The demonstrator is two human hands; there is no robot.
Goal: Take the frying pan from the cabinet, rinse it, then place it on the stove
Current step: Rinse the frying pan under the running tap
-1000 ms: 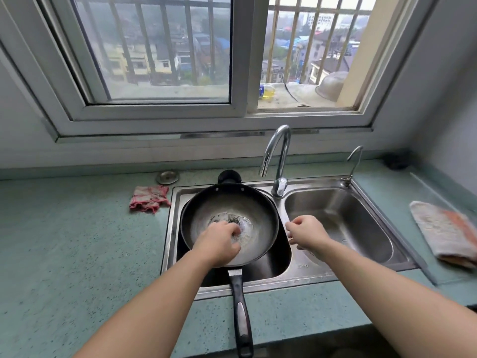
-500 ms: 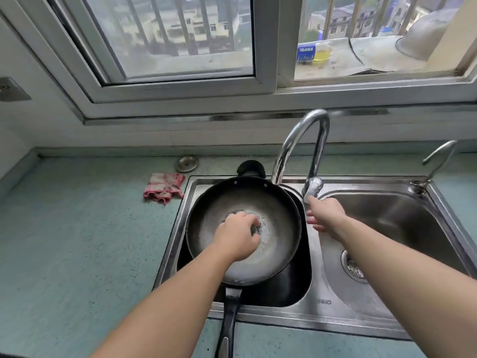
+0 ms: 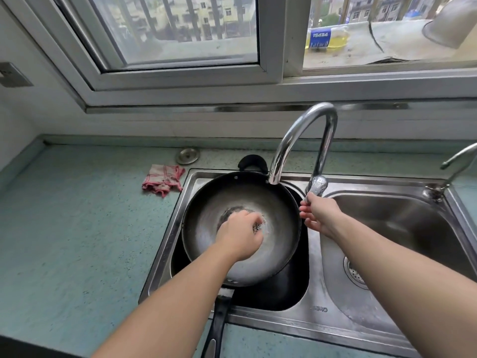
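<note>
Teal countertop (image 3: 77,241) runs below a window and carries a stainless double sink (image 3: 317,254). The frying pan (image 3: 206,215) rests in the left basin, its handle projecting toward 6 o'clock over the counter edge. The faucet (image 3: 296,130) arches at 1 o'clock of the pan. A red-checked cloth (image 3: 162,178) lies at 10 o'clock. The right hand (image 3: 321,215), at 3 o'clock, has loosely spread fingers, the index touching the faucet lever. The left hand (image 3: 240,239), inside the pan, grips a steel scrubber (image 3: 259,224).

Black frying pan (image 3: 271,202), speckled teal counter (image 3: 77,228), red-checked cloth (image 3: 162,180), silver faucet (image 3: 304,140)
</note>
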